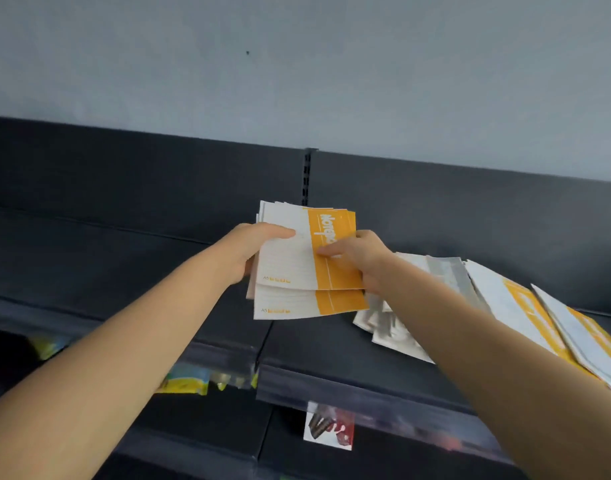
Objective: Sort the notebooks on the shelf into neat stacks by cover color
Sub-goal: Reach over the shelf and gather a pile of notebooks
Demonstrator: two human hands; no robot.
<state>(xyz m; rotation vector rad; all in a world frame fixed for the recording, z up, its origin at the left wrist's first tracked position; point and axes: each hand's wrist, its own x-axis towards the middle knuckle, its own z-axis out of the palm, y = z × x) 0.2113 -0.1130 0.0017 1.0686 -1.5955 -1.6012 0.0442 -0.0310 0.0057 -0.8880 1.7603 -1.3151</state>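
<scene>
Several white-and-orange notebooks [297, 261] are held fanned above the dark shelf [318, 344]. My left hand [252, 247] grips their left edge, thumb on the top cover. My right hand [357, 258] pinches the orange right side of the top notebook, thumb on the cover. To the right, grey-covered notebooks [397, 332] lie loosely on the shelf, partly hidden by my right forearm. Further right, more orange-and-white notebooks [525, 313] lie overlapped at a slant.
The shelf's left half [124, 258] is bare dark metal. A slotted upright [307, 174] divides the back panel. A clear price strip [331, 386] runs along the front edge. Yellow packets [183, 384] and a red-and-white packet [328, 427] sit on the lower shelf.
</scene>
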